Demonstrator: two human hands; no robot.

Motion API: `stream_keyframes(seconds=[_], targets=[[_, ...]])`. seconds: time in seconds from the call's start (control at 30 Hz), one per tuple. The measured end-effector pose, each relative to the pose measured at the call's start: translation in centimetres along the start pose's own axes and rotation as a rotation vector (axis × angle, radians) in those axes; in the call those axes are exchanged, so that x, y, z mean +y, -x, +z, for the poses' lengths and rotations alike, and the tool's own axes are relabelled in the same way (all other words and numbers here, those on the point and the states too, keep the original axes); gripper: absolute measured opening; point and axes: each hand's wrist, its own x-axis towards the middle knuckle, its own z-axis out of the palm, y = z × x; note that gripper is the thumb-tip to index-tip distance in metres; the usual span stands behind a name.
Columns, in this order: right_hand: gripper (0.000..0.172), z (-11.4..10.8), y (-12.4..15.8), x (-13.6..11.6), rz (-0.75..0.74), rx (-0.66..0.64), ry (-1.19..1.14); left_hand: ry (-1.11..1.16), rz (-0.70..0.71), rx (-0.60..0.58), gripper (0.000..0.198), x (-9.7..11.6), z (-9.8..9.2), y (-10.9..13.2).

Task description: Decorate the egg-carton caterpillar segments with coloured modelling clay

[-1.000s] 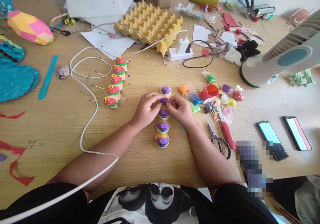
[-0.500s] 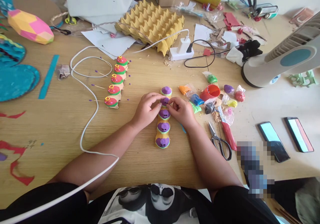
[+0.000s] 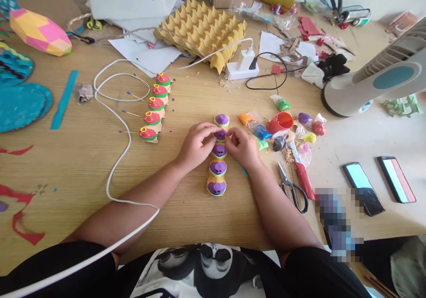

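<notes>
We saw the thumb and fingers of the left hand (image 3: 196, 146) partly apart at the second-farthest bump of the purple strip (image 3: 218, 169). Those of the right hand (image 3: 244, 148) were nearly together there; whether either hand gripped something, we could not tell. The strip lay on our table (image 3: 186, 209), between the red strip (image 3: 155, 104) and the scissors (image 3: 293, 189).

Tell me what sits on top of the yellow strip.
Five purple domes show along the yellow strip, the three nearest the person dark-marked. The left hand and right hand are at the second-farthest dome; the part they cover cannot be seen.
</notes>
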Motion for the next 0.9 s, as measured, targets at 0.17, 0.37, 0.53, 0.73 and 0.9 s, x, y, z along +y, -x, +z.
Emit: stream_keyframes(seconds=[0.17,0.37,0.53,0.73,0.9], targets=[[0.012,-0.1,-0.2,-0.2,0.081,0.123,-0.116,0.006,-0.010,0.003,0.030,0.1,0.0,-0.1],[0.011,0.1,-0.2,-0.6,0.092,0.020,-0.245,0.015,-0.009,0.012,0.030,0.1,0.0,-0.1],[0.019,0.0,-0.3,-0.6,0.173,-0.027,-0.440,0.047,-0.006,0.048,0.025,0.3,-0.1,-0.1],[0.039,0.1,-0.2,-1.1,0.210,-0.101,-0.704,0.017,0.031,0.078,0.018,0.9,-0.4,-0.1],[0.042,0.2,-0.2,-1.3,0.226,-0.154,-0.777,-0.032,0.077,0.133,0.015,1.1,-0.7,0.0]])
